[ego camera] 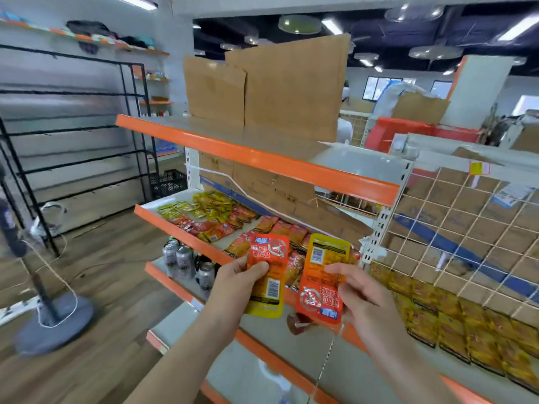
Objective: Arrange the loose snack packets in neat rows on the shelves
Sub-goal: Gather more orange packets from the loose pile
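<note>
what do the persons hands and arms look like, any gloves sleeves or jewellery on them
Both are bare. The left hand and right hand wear no gloves, and no ring, watch or bracelet shows. The left forearm and right forearm are uncovered to the picture's edge, with no sleeve in view.

Reachable from near side beneath upper shelf [262, 162]; blocked right by wire grid [455, 217], far by cardboard backing [291, 195].

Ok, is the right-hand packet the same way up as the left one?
No, flipped: right packet shows its yellow end up, left packet its red end up.
</note>
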Action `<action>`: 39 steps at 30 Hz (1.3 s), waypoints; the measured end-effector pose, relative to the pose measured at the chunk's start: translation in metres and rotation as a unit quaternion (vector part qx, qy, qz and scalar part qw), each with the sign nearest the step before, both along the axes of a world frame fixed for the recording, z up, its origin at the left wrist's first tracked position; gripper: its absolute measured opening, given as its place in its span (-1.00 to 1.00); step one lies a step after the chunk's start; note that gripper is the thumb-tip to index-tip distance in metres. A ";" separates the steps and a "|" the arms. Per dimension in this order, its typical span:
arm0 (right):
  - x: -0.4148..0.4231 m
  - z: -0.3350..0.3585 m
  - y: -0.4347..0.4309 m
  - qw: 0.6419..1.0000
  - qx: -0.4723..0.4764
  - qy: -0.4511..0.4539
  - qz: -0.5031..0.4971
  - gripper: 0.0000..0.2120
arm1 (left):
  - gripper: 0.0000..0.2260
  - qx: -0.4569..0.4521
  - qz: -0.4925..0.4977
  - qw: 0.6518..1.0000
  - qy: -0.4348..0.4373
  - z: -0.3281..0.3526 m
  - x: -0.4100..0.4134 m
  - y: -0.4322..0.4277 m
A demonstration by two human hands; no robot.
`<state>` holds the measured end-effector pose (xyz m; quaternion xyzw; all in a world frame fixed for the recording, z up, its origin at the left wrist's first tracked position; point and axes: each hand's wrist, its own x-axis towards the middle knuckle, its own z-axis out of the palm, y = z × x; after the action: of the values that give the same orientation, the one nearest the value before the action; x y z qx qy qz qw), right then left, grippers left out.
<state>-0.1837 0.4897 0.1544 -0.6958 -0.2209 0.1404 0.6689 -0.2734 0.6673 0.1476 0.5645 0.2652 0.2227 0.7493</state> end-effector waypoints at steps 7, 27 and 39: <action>-0.003 -0.005 -0.006 1.000 0.013 0.007 -0.017 -0.65 | -0.90 -0.003 -0.036 0.999 0.005 -0.004 0.007 0.000; 0.048 -0.016 -0.039 0.999 0.010 0.034 0.029 -0.58 | -0.85 -0.051 -0.054 0.997 0.007 -0.008 0.050 -0.035; 0.059 -0.028 -0.019 0.994 -0.039 -0.068 0.074 -0.48 | -0.67 -0.087 -0.111 0.990 -0.016 -0.014 0.067 -0.001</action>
<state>-0.1246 0.4705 0.1268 -0.7108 -0.3111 0.1503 0.6127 -0.2063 0.6666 0.1334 0.5196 0.2067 0.1232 0.8199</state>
